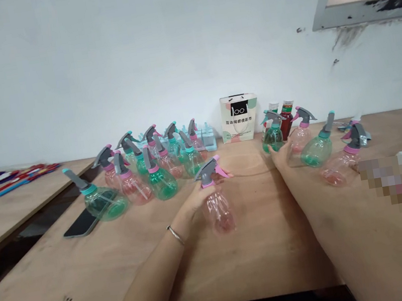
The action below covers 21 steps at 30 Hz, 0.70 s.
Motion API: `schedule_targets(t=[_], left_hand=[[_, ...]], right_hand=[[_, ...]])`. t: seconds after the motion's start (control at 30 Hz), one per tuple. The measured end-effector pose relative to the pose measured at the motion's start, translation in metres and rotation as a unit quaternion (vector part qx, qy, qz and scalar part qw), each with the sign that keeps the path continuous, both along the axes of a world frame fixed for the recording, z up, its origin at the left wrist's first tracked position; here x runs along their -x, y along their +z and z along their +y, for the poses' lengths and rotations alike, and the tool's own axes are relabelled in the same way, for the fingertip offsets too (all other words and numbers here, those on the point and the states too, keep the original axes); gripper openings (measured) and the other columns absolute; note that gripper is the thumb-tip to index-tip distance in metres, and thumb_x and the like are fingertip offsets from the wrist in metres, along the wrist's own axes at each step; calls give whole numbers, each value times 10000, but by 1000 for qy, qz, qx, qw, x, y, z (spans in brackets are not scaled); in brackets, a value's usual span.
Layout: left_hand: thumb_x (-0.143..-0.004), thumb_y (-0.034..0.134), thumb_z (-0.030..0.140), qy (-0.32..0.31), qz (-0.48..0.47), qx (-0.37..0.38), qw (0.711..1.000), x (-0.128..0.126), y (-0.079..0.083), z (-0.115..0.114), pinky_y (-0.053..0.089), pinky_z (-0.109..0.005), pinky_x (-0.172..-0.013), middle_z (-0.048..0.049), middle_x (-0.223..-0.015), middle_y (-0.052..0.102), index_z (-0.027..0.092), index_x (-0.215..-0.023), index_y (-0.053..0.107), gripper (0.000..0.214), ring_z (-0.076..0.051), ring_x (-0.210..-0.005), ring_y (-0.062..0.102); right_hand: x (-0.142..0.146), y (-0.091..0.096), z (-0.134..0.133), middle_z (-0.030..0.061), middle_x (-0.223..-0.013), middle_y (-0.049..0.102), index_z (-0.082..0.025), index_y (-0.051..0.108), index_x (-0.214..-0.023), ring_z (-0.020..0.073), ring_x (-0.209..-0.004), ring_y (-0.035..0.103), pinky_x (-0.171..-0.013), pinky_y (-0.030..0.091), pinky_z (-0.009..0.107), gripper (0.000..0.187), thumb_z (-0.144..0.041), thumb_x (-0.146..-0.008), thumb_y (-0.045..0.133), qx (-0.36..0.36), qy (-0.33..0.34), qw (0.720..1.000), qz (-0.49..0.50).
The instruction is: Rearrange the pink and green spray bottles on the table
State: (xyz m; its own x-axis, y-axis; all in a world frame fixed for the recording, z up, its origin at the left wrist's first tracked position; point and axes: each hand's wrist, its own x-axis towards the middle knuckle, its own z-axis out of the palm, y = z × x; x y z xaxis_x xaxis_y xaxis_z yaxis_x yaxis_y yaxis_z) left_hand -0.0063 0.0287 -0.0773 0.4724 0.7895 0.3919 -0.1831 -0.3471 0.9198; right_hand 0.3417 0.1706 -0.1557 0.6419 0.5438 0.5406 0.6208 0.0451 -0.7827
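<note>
Two groups of spray bottles share the wooden table point(264, 262): a larger left group point(151, 171) and a smaller right group point(323, 149), leaving the middle bare as working room. There the left hand point(193, 200) clamps its fingers round the neck of a pink spray bottle point(219, 213), likely to steady it. The right hand point(282, 157) touches a green spray bottle point(273, 138) low on its belly; I cannot tell whether its fingers grip.

A clear pink spray bottle point(218, 214) stands upright near the middle of the plywood table point(263, 252), its round body see-through and apparently empty, its neck ringed by a pink collar under a grey trigger head (nozzle tip pink), with the left hand point(195, 198) wrapped around the neck. Farther back and to the right, a translucent green spray bottle point(273, 139) with teal collar and grey trigger stands upright, the right hand point(282, 156) at its base.
</note>
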Motion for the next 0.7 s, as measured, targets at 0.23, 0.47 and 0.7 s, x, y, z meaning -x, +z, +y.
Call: schedule_targets(t=[0.23,0.47,0.7], left_hand=[[-651,708,266,95,-84,110,986,-8,-3,-12,482,-299,-763,0,-696,644,207,-702,625,113,-163,-713,611],[-645,733,268,2,-106,148,983,-12,7,-28,467,-327,-866,-37,-795,705,190,-747,672,142,-214,-874,664],[-605,735,271,15,-110,167,980,-19,3,-26,453,-289,-713,-24,-776,704,186,-778,685,199,-174,-734,621]], right_hand=[[5,7,6,321,-1441,440,20,280,-1433,408,-1389,401,-1182,275,503,1018,-358,-649,808,4,-13,1000,-7],[2,24,15,368,-1479,374,31,217,-1441,422,-1432,354,-1186,273,499,1102,-332,-623,860,23,2,1000,-11],[5,33,12,369,-1469,356,7,233,-1414,412,-1428,339,-1181,261,488,1021,-351,-660,821,39,37,998,19]])
